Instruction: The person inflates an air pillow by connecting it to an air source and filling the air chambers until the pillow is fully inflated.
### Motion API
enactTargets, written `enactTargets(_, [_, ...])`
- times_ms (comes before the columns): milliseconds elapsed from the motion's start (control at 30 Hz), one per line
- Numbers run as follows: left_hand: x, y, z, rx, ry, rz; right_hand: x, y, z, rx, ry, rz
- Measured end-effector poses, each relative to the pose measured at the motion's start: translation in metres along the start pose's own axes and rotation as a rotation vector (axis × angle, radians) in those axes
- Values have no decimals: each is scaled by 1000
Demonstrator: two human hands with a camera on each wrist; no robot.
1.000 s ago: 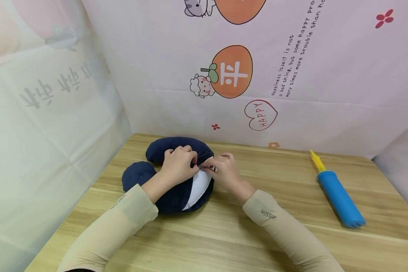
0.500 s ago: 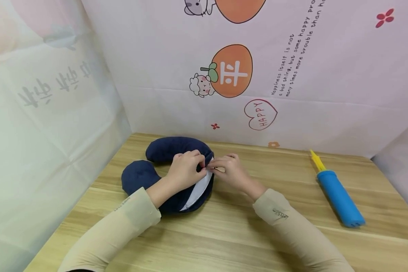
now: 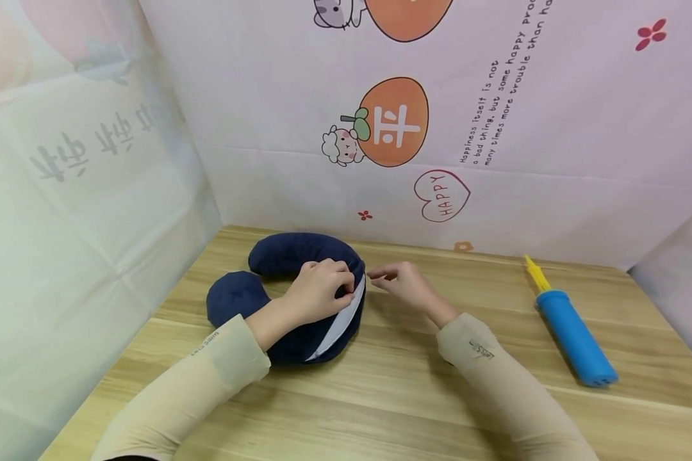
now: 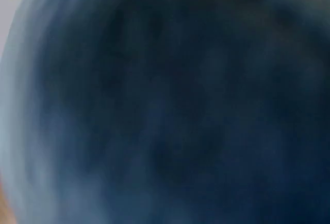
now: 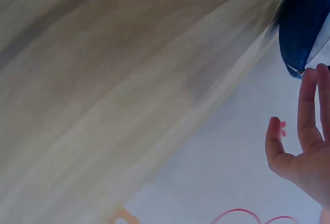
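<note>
A navy U-shaped neck pillow (image 3: 300, 253) lies on the table, with a slit along its right side showing a white inside (image 3: 340, 326). My left hand (image 3: 321, 291) lies over the pillow and grips the cover by the slit's edge with curled fingers. At the slit's far end, my right hand (image 3: 406, 283) pinches what seems to be the zipper pull, very small in view. In the right wrist view, outstretched fingers (image 5: 308, 105) reach the corner of the navy cover (image 5: 299, 38); the thumb is out of frame. Blurred navy cloth (image 4: 165, 105) fills the left wrist view.
A blue hand pump (image 3: 576, 336) with a yellow nozzle (image 3: 537, 272) lies at the right of the wooden table (image 3: 380, 397). Printed white cloth (image 3: 288, 115) rises behind the table and along its left side.
The white gap in the cover has become narrower. My right hand has shifted right and away from the left hand, to the slit's far end. My left hand has moved slightly right along the edge.
</note>
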State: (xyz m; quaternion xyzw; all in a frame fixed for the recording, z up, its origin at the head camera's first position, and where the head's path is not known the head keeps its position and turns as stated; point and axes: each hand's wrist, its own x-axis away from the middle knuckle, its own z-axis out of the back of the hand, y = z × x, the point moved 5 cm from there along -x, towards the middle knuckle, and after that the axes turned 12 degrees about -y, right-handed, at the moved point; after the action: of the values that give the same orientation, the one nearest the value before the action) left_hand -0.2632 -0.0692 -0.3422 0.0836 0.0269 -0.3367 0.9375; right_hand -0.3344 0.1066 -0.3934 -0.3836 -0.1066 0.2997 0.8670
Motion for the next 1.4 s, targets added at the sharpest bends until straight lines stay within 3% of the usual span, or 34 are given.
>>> enactTargets(167, [-1,-4,-2,29,-118,-63,-11,12,-1,-55,1,-47])
enactTargets(367, [-1,-5,10,24,-154,-162,-23,23,-4,-47,-2,-75])
enactTargets(467, [-3,-8,16,39,-174,-129,-28,23,-3,-43,-22,-103])
enactTargets(567, [-7,-14,15,18,-224,-49,-34,18,-1,-21,-59,-130])
enactTargets(700, [-10,-23,-1,-50,-339,26,-44,11,-1,32,-118,-131])
enactTargets(833, [-9,-28,-20,-84,-435,48,-53,8,-5,62,-156,-126])
enactTargets(1200, [-6,-31,-33,-64,-438,51,-59,5,-2,112,-48,-250])
enactTargets(1400, [-6,-29,-37,-64,-428,50,-58,9,3,274,-26,-205])
